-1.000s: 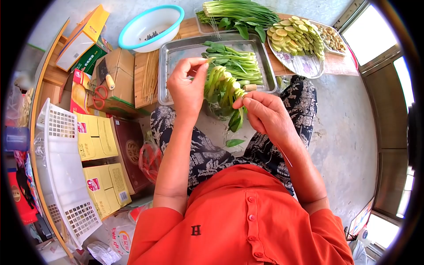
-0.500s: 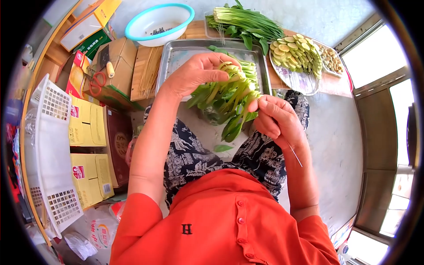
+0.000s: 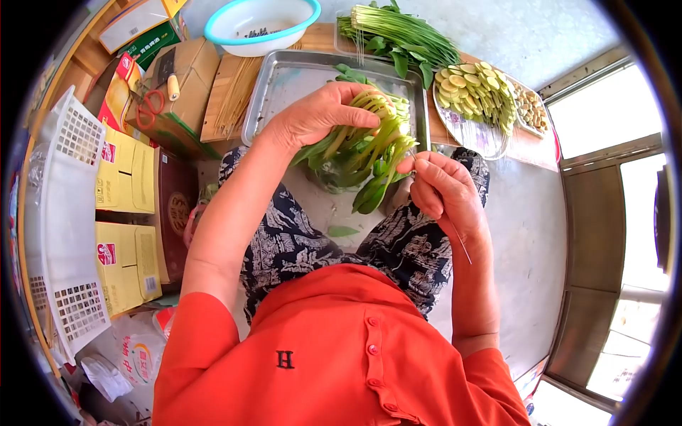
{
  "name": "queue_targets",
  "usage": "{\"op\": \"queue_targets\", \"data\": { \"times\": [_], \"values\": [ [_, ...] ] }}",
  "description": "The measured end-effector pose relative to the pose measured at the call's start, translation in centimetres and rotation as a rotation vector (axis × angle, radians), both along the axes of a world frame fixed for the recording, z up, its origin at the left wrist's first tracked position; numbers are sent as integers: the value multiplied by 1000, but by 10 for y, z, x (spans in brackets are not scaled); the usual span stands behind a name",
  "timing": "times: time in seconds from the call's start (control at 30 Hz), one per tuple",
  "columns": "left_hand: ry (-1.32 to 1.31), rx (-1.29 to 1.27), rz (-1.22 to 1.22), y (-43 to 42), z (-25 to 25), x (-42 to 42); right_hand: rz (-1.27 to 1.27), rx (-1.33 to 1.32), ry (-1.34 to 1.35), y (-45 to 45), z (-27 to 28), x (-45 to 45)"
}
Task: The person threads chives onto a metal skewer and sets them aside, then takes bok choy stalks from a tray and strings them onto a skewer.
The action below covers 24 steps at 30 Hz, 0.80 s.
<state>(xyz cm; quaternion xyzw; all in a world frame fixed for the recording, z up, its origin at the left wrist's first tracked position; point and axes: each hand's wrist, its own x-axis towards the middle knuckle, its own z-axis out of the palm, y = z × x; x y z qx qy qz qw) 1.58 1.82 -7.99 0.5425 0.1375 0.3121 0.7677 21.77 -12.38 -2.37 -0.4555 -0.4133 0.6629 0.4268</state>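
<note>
Over the near side of the metal tray [image 3: 253,106], my left hand [image 3: 323,117] is closed around a bunch of leafy greens [image 3: 355,160], pale stems up and leaves hanging down. My right hand [image 3: 444,186] pinches a thin skewer [image 3: 462,243]; its rear end sticks out below the hand toward my wrist. The front end reaches the edge of the greens, but whether it pierces a stem I cannot tell. More stems lie in the tray behind the bunch. A loose leaf [image 3: 342,231] is below, between my knees.
Behind the tray are a blue-rimmed basin [image 3: 263,48] and a pile of long green stalks [image 3: 405,35]. Skewered green slices [image 3: 472,89] lie on a plate at right, beside a tray of small pale pieces [image 3: 529,106]. Thin sticks [image 3: 240,96], cartons [image 3: 126,270] and scissors [image 3: 150,108] are left.
The whole view has shifted slightly. My left hand still grips the greens, and my right hand with the skewer stays close beside them, with little movement between the two.
</note>
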Motion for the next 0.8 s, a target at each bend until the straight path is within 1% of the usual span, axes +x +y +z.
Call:
{"op": "queue_targets", "data": {
  "times": [0.07, 0.17, 0.2, 0.23, 0.3, 0.33, 0.37, 0.43, 0.5, 0.57, 0.63, 0.7, 0.73, 0.8],
  "values": [
    [6, -7, -2, -7, 4, 4, 4, -6, 11, 0, -1, 2],
    [16, 4, -29, -4, -6, 6, 17, -3, 38, 1, -5, 4],
    [12, 3, -22, -4, -8, 6, 33, 8, -51, 2, -4, 7],
    [21, 4, -9, -4, -9, 7, 38, 8, -54, 2, -5, 5],
    [26, 2, 3, -5, -10, 8, -90, 258, -627, 1, -5, -1],
    [43, 7, 16, -6, -10, 9, -88, 329, -778, 2, -4, 2],
    [60, 12, 28, -7, -10, 9, -86, 328, -781, 4, -2, 3],
    [70, 17, 29, -9, -10, 12, -64, 489, -1012, 7, 3, 3],
    [79, 23, 28, -12, -7, 15, -43, 492, -1012, 10, 0, 5],
    [141, 42, 61, -17, -1, 18, -5, 506, -843, 15, -14, 11],
    [120, 33, 39, -17, -5, 21, 27, 466, -832, 20, -18, 16],
    [102, 22, 16, -17, -9, 23, 6, 309, -805, 20, -16, 16],
    [95, 15, 14, -17, -11, 23, 6, 309, -806, 18, -17, 16],
    [91, 7, 10, -16, -15, 22, -66, 397, -797, 12, -21, 16]
  ]
}}
